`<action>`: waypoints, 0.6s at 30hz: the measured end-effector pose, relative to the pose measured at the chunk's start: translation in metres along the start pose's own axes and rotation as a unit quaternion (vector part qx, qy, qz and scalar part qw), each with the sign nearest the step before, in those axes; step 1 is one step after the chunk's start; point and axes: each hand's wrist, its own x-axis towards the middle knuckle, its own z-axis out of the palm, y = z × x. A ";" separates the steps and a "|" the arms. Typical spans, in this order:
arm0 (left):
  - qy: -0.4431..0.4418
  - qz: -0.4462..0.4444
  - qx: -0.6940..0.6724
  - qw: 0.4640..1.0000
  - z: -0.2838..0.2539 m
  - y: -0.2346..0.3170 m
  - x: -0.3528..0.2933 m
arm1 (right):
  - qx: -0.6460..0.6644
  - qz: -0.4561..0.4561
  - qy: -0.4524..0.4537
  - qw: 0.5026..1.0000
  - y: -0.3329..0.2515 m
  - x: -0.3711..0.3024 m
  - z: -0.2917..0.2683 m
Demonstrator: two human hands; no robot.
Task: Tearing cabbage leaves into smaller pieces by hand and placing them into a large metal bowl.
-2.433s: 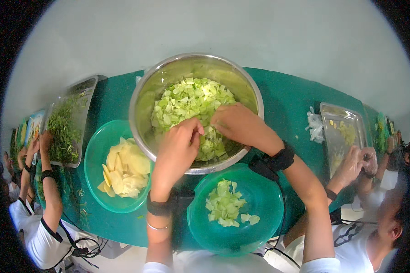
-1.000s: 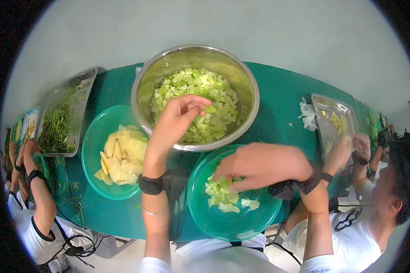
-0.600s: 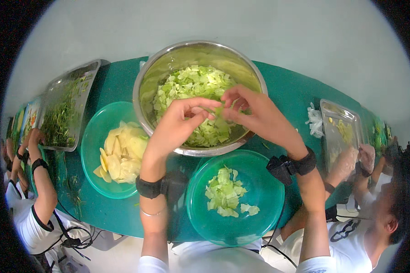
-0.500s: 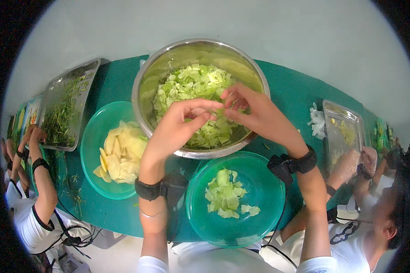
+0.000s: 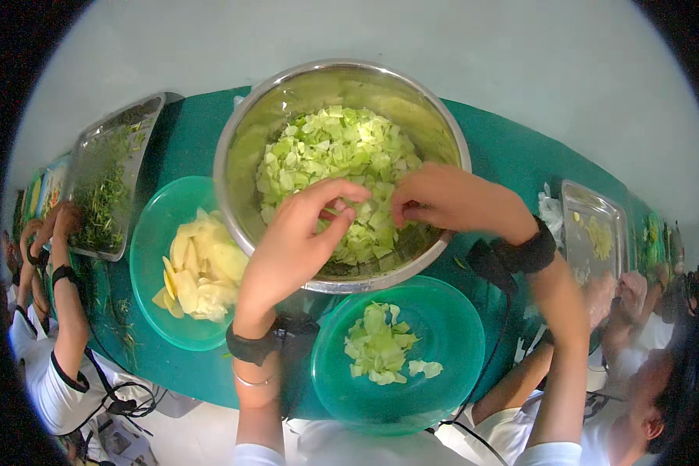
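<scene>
A wide steel bowl holds a heap of chopped pale green leaf pieces, which look like cabbage. Over its near part hovers my left hand, thumb and forefinger apart and the other fingers curled. No leaf shows in it. My right hand is over the bowl's right side, palm down. Its loosely bent fingers point at the leaves, and nothing shows in them; the fingertips are slightly blurred. Close below the bowl, a green plastic basin holds a small pile of torn leaves and one separate piece.
To the left, another green basin contains pale yellow slices. Beyond it is a metal tray of cut greens, with a co-worker's hands at it. On the right, gloved hands work beside another metal tray.
My hands have drawn apart. The right one has moved right and down toward the leaves, its wrist bending; the left has shifted slightly down. The view has shifted a little.
</scene>
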 end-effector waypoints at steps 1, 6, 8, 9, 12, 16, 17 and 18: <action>0.000 -0.003 0.000 1.000 0.000 -0.001 0.000 | 0.003 -0.001 -0.001 1.000 0.002 0.005 0.000; 0.001 0.010 -0.018 1.000 0.000 -0.001 0.002 | -0.213 0.156 -0.089 0.960 0.014 0.023 0.006; 0.001 0.006 -0.014 1.000 0.000 -0.001 0.002 | -0.146 0.148 -0.121 0.971 0.009 0.020 0.001; 0.001 0.005 -0.010 1.000 0.000 -0.001 0.001 | -0.080 0.139 -0.151 0.975 0.005 0.019 -0.003; -0.032 -0.031 -0.007 0.999 -0.003 0.006 0.001 | -0.090 0.126 -0.143 0.978 -0.002 0.011 -0.011; -0.028 -0.013 0.008 1.000 -0.003 0.004 0.003 | -0.170 0.116 -0.084 0.975 -0.003 0.007 -0.015; -0.028 -0.027 0.008 0.999 -0.005 0.005 0.000 | -0.100 0.107 -0.081 0.986 -0.007 0.007 -0.014; -0.029 -0.042 0.009 0.999 -0.006 0.006 -0.001 | -0.030 0.097 -0.076 0.992 -0.012 0.005 -0.013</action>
